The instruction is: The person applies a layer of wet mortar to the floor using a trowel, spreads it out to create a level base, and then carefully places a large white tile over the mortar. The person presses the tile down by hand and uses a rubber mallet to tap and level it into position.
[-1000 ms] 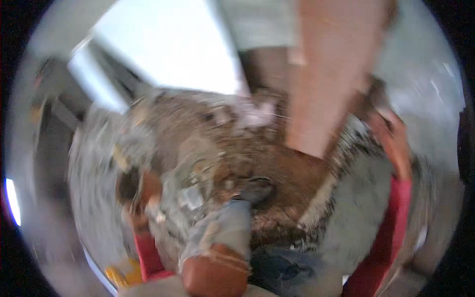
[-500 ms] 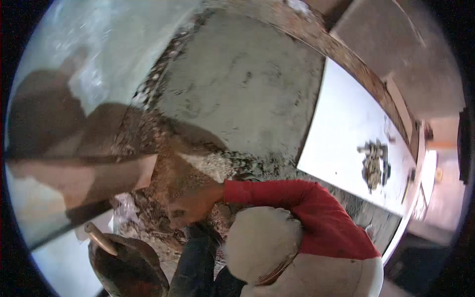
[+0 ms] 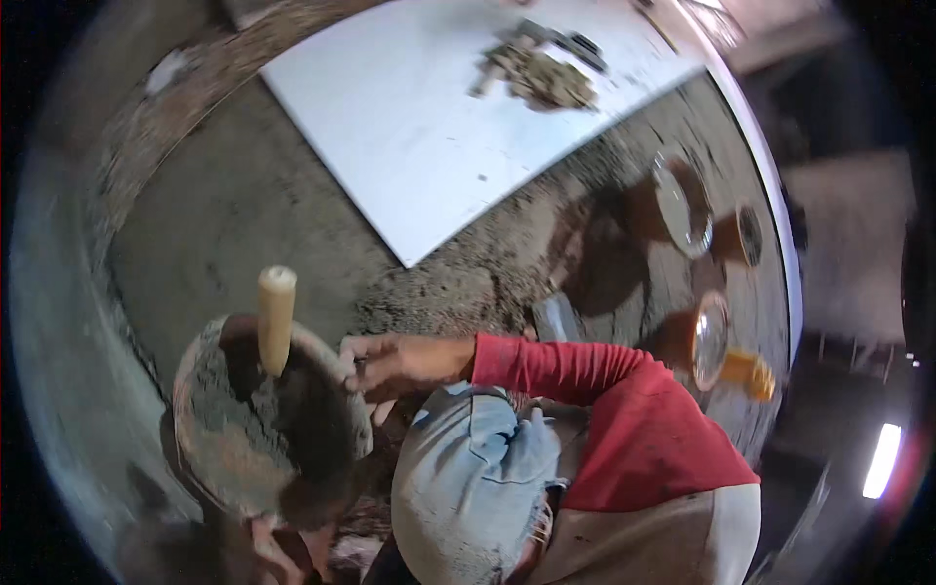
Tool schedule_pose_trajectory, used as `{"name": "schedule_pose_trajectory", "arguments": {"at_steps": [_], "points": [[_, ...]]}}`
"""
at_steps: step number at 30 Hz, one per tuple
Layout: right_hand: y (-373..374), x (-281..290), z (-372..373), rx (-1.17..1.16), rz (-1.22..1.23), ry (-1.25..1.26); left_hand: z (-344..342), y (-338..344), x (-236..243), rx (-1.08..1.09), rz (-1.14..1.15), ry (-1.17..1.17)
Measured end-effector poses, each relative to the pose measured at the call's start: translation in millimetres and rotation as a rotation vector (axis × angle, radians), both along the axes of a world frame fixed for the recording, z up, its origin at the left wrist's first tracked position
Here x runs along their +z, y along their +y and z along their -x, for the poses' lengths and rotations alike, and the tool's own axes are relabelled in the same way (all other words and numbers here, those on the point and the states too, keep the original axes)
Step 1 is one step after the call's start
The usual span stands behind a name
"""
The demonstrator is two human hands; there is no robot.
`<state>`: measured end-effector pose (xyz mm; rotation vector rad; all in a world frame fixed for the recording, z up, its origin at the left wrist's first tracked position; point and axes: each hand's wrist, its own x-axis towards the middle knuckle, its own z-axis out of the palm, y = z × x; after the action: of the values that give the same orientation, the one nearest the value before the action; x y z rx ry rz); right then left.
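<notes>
- Gripping the near rim of the round pan (image 3: 234,458), your right hand (image 3: 385,363) has its fingers bent around the edge, pinching it; the pan sits at the left of your view, tilted so that its inside shows.
- Your left hand (image 3: 278,554) appears only in part, below the pan at the lower edge; you seem to have it under the base, but whether its fingers are spread or curled I cannot tell.
- Inside the pan you have some grey mix (image 3: 253,414), with a pale tool handle (image 3: 276,327) standing up out of it, held by neither hand. By the look of it, the mix is only partly used.
- Done, as far as shows: the grey layer (image 3: 214,214) beyond the pan looks spread and fairly even, and the white slab (image 3: 390,146) lies flat with one edge along it.
- Left, judging by the surface: the coarse strip (image 3: 448,302) between you and the slab looks rough and unsmoothed.
- Not cleared off: the crumbly pile (image 3: 541,78) on the slab's far part.
</notes>
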<state>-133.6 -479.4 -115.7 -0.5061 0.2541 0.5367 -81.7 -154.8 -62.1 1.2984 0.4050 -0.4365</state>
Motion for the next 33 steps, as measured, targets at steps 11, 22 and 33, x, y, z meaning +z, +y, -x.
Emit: {"name": "schedule_pose_trajectory", "arguments": {"at_steps": [11,22,33], "points": [[-61,19,211,-1.236,0.333,0.280,-25,-283,-27,-1.108,-0.047,-0.193],[21,-9,434,-1.971,0.566,0.685,224,-415,-132,-1.855,0.487,-0.055],[85,51,377,-1.616,1.073,1.502,104,-253,-46,-1.662,0.817,0.065]]}}
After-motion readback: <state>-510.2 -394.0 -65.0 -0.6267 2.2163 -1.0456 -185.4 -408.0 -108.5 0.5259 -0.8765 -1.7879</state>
